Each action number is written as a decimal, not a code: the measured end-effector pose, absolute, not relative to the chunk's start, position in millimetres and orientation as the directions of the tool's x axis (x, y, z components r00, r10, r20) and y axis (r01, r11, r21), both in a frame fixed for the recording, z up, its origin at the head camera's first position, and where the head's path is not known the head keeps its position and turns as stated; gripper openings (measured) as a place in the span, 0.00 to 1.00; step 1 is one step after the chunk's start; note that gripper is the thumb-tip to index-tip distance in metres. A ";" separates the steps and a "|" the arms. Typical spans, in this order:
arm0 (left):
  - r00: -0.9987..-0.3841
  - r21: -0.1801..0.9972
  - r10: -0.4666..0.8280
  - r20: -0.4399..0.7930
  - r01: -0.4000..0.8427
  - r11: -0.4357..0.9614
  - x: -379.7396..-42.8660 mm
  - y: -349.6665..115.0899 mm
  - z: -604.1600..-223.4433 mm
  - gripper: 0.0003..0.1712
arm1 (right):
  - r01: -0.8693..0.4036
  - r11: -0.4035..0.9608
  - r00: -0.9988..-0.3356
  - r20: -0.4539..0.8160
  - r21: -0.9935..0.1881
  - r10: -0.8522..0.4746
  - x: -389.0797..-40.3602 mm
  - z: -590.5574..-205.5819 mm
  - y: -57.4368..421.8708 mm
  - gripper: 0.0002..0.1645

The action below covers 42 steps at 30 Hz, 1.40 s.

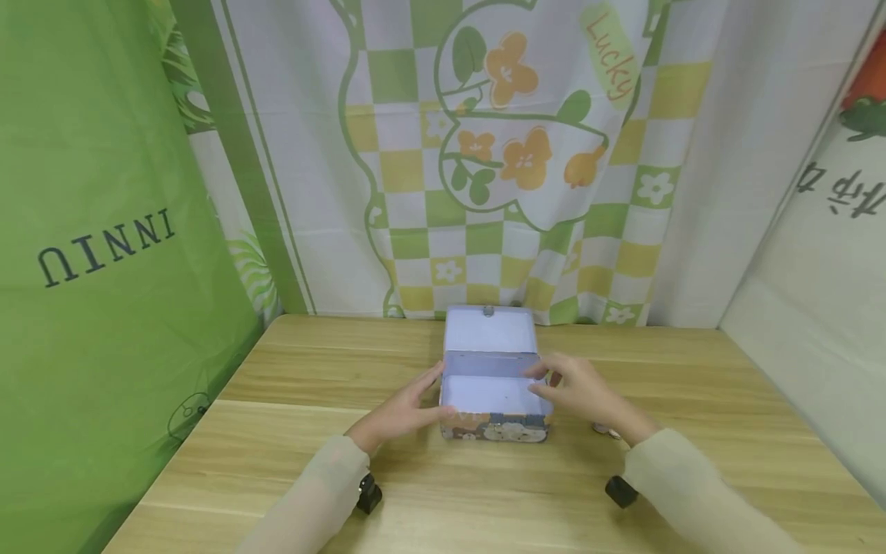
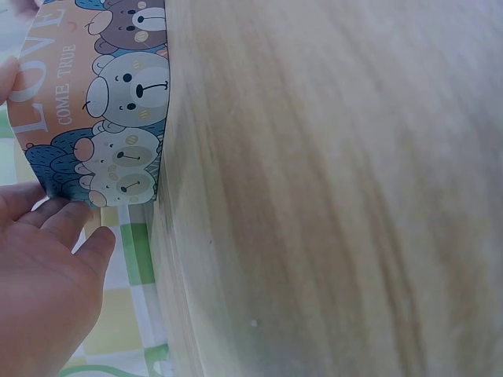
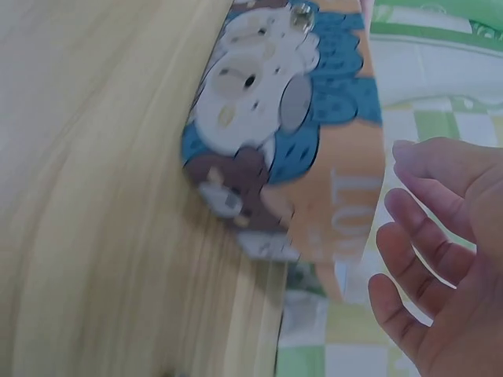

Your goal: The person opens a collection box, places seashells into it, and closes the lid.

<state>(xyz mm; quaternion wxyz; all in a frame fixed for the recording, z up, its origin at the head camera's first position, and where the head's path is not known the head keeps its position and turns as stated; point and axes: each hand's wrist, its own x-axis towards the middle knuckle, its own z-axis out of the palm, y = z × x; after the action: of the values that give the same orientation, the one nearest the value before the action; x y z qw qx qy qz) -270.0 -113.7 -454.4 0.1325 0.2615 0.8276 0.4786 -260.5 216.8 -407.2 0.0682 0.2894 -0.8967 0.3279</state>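
A small tin box (image 1: 494,427) with cartoon bears and an open hinged lid (image 1: 489,329) stands on the table; its pale inside shows nothing lying in it. My left hand (image 1: 408,412) touches the box's left side, thumb near the front edge and fingers extended along the wall. In the left wrist view these fingers (image 2: 67,220) lie against the printed side. Over the right rim hovers my right hand (image 1: 577,388), thumb and fingers apart and loosely bent. The right wrist view shows nothing between its fingers (image 3: 416,251).
A small item (image 1: 606,431), partly hidden under the right wrist, lies on the wooden table (image 1: 498,500). Behind the table hangs a checkered curtain (image 1: 394,169); a green cloth (image 1: 104,346) is on the left. Black wrist devices (image 1: 370,492) sit below both sleeves.
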 end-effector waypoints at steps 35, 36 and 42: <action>-0.825 0.880 0.564 0.026 0.287 0.379 -267.5 -113.0 -454.0 0.50 | -0.329 0.754 -0.929 0.051 -0.569 -0.366 -236.6 -450.5 321.0 0.17; -0.825 0.880 0.564 0.025 0.286 0.379 -267.4 -113.0 -454.2 0.49 | -0.318 0.762 -0.934 0.047 -0.564 -0.355 -236.4 -451.2 321.4 0.17; -0.828 0.884 0.561 0.016 0.274 0.379 -267.1 -113.0 -453.9 0.49 | -0.323 0.793 -0.937 0.059 -0.517 -0.343 -238.3 -454.0 323.3 0.17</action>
<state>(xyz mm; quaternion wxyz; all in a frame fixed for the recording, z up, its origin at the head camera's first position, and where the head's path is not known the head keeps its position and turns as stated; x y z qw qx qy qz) -267.1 -113.0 -453.9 0.1447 0.2554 0.8176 0.4954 -238.3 323.3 -454.0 -0.0188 0.1760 -0.9466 0.2694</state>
